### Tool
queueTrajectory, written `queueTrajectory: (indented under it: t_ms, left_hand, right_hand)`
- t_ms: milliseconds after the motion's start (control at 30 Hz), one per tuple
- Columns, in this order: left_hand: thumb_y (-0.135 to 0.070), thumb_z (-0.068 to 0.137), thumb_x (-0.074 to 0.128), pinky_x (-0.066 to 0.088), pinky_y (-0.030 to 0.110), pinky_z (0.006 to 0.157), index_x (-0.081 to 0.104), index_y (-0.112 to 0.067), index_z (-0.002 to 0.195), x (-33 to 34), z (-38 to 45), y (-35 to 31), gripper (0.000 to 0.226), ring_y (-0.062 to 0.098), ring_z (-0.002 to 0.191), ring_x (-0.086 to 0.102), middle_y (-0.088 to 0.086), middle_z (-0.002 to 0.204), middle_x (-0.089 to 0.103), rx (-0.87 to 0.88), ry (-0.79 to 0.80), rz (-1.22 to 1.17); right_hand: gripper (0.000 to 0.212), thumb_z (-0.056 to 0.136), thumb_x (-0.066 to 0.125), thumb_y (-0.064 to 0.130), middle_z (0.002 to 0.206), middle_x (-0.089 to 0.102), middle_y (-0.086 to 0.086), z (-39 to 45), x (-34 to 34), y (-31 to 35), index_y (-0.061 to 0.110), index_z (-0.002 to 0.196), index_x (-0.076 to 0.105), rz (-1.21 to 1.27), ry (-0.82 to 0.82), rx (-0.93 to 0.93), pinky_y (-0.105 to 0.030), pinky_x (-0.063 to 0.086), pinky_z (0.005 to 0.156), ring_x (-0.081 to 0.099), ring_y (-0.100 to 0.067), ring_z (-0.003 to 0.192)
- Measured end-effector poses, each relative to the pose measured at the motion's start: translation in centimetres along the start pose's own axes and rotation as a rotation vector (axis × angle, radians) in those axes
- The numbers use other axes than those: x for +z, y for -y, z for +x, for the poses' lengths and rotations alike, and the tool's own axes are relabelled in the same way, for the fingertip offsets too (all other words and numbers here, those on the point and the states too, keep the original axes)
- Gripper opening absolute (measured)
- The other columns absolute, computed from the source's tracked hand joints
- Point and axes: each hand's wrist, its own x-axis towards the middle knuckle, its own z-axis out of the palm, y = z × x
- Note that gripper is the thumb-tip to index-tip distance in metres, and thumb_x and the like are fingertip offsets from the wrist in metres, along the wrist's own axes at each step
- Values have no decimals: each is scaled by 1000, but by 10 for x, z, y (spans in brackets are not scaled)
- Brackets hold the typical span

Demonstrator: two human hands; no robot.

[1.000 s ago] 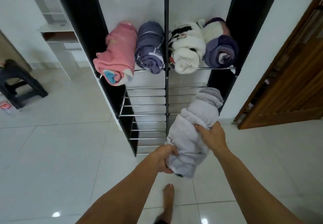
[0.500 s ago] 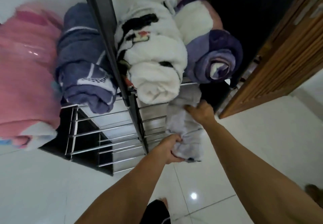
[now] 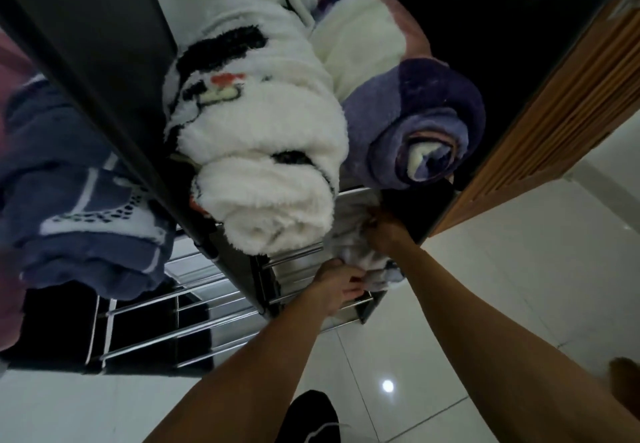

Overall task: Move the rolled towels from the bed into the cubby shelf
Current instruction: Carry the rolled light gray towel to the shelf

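Grey towel [image 3: 349, 245]: rolled, lying on the rods of the lower tier in the right column of the shelf, tucked under the white towel and the purple towel; its near end sticks out past the rods.
Left hand [image 3: 337, 285]: fingers curled round the near end of the grey towel, grasping it.
Right hand [image 3: 384, 231]: on the right side of the grey towel farther in, fingers bent into the cloth, grasping it.
Shelf [image 3: 138, 318]: black frame with shiny metal rods, a black centre post splitting it into left and right columns.
White towel [image 3: 263, 152]: fluffy roll with a black and red pattern, on the upper tier just right of the post, overhanging the near edge.
Purple towel [image 3: 419, 134]: roll on the upper tier, touching the white towel on its right.
Blue towel [image 3: 79, 207]: roll on the upper tier, left of the post.
Pink towel [image 3: 10, 72]: at the far left edge, mostly cut off.
Door [image 3: 554, 103]: brown wood, right of the shelf.
Floor [image 3: 502, 269]: white glossy tiles.
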Motion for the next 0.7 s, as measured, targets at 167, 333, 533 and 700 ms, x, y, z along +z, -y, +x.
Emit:
queueTrajectory:
  t_ms: [167, 333, 533, 700]
  left_hand:
    - [0, 89, 54, 48, 24, 56, 55, -15, 94, 2, -2, 8, 16, 14, 68, 56, 9, 86, 61, 53, -12, 171]
    - [-9, 89, 54, 36, 13, 34, 55, -17, 88, 15, -25, 13, 8, 6, 45, 48, 4, 64, 54, 59, -31, 802]
    - [-21, 90, 55, 35, 22, 51, 49, -15, 76, 79, -52, 39, 17, 12, 55, 51, 1, 68, 58, -53, 159, 1177]
    - [-22, 88, 61, 39, 23, 55, 51, -16, 72, 167, -81, 97, 20, 17, 66, 56, 5, 80, 61, 1, 405, 1375]
  right_hand:
    - [50, 91, 40, 17, 134, 51, -32, -25, 4, -12, -12, 132, 45, 62, -6, -64, -34, 34, 107, 51, -41, 125]
    - [40, 91, 48, 8, 130, 56, -25, -80, 1, -36, -3, 130, 50, 214, -100, 44, -27, 38, 93, 54, -39, 117]
    - [47, 95, 46, 11, 139, 50, -17, -191, -8, -98, 9, 141, 37, 342, -81, 394, -34, 40, 105, 52, -29, 124]
    - [44, 94, 48, 17, 130, 59, -15, -331, -17, -167, 12, 137, 42, 437, -116, 744, -27, 40, 94, 55, -29, 120]
